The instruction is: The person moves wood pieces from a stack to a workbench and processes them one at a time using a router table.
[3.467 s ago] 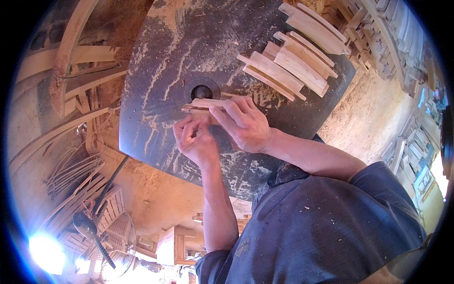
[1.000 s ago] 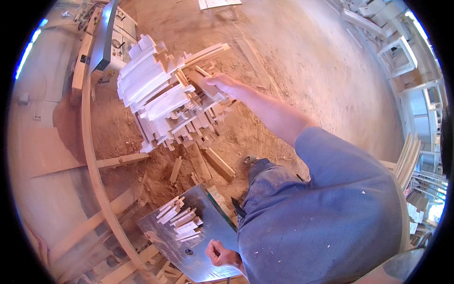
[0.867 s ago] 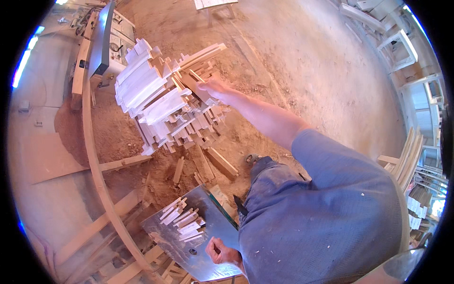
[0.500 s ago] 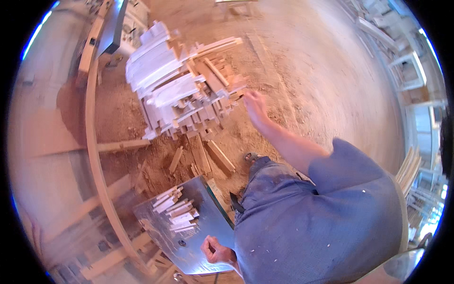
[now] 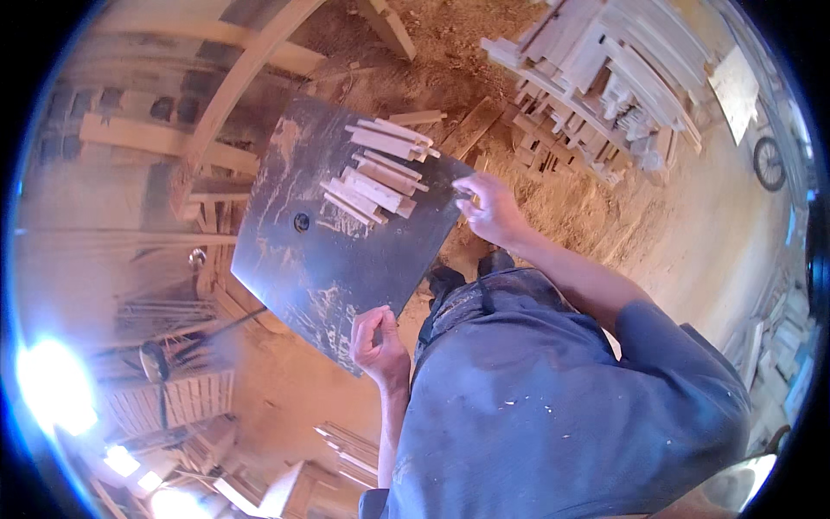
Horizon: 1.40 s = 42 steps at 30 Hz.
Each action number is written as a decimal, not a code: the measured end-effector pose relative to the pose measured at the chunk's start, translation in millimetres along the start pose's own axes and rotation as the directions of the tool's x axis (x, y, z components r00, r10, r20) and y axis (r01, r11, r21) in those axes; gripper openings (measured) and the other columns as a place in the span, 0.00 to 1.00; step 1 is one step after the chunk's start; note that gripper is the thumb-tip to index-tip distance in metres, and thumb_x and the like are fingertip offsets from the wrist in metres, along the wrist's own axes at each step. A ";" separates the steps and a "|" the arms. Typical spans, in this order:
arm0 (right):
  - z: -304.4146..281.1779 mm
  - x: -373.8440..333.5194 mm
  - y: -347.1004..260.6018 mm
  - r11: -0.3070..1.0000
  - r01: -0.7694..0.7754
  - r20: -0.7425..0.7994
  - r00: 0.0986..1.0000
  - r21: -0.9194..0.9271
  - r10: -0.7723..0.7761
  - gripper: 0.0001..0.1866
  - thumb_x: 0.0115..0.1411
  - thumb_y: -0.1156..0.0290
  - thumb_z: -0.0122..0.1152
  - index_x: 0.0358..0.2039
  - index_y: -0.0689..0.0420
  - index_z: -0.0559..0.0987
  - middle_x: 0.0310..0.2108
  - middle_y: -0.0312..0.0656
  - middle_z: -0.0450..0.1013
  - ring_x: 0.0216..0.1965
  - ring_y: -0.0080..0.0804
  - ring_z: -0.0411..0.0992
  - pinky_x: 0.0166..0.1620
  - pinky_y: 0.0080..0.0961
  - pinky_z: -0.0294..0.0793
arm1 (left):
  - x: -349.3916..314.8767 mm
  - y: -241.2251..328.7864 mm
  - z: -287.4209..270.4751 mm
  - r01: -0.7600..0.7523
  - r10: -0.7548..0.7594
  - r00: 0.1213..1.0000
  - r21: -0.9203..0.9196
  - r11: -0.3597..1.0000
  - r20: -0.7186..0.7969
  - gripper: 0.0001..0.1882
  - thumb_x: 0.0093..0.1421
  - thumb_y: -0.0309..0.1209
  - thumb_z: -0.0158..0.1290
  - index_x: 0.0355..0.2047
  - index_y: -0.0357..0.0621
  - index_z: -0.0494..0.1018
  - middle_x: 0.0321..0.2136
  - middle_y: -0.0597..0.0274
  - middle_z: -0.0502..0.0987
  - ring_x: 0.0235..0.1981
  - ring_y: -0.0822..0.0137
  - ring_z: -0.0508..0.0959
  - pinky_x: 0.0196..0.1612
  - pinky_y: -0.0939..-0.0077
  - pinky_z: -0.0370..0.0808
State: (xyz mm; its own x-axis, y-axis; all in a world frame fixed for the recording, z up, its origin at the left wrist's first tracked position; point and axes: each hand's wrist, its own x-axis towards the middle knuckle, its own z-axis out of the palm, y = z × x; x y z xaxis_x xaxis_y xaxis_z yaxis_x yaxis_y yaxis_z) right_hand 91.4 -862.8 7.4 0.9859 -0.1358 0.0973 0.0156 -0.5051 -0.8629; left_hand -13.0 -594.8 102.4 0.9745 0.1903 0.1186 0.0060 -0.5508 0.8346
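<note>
A dark metal table top (image 5: 285,251), dusted with sawdust, lies before me. Several short pale wood strips (image 5: 372,192) sit on it in rough, roughly parallel rows. By the table's near edge, my left hand (image 5: 380,346) is loosely curled, thumb near the fingertips, with nothing visible in it. My right hand (image 5: 491,212) is at the table's right corner, close to the strips. Its fingers are pinched together; whatever they may hold is too small to make out.
Beyond the table to the right stands a large stack of wood pieces (image 5: 596,78) on the sawdust-covered floor. A long timber beam (image 5: 229,99) crosses at left. More boards (image 5: 350,450) lie behind my left arm. A wheel (image 5: 769,164) stands at far right.
My view has swung from the wood stack to the table. My right hand has left the stack's edge and is now at the table corner. My left hand stays near the table edge, loosely curled.
</note>
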 end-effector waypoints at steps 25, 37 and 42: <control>118.6 22.1 -93.8 0.690 -0.608 0.570 0.750 0.393 0.336 0.27 0.59 0.80 0.63 0.60 0.68 0.74 0.45 0.40 0.79 0.42 0.23 0.76 0.48 0.21 0.76 | 78.5 -98.8 -39.7 0.451 -0.388 0.893 -0.416 0.790 0.230 0.19 0.62 0.23 0.59 0.54 0.32 0.74 0.42 0.57 0.81 0.42 0.69 0.80 0.46 0.76 0.76; 230.2 -15.5 -157.6 0.909 0.282 0.494 0.864 -0.307 -0.102 0.37 0.51 0.69 0.69 0.62 0.60 0.69 0.48 0.51 0.69 0.52 0.53 0.68 0.57 0.43 0.69 | 123.5 -184.8 -45.5 0.646 -0.588 0.732 -0.622 0.442 0.343 0.35 0.62 0.21 0.59 0.67 0.35 0.58 0.48 0.52 0.79 0.46 0.66 0.80 0.49 0.72 0.78; 272.3 2.5 -134.1 0.842 0.439 0.383 0.870 -0.314 -0.311 0.38 0.47 0.75 0.65 0.62 0.58 0.70 0.45 0.49 0.66 0.47 0.50 0.67 0.52 0.43 0.67 | 147.0 -191.9 -47.8 0.561 -0.584 0.801 -0.503 0.657 0.132 0.31 0.62 0.22 0.61 0.63 0.29 0.63 0.48 0.53 0.77 0.43 0.69 0.78 0.45 0.74 0.76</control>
State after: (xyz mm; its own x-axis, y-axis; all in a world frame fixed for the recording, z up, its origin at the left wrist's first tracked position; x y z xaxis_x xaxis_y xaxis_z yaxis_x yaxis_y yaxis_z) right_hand 137.0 -563.3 -11.7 0.9166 0.3652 0.1628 0.3936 -0.7527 -0.5277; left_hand 118.4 -422.3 -14.6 0.8068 0.3667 -0.4632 0.4383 0.1543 0.8855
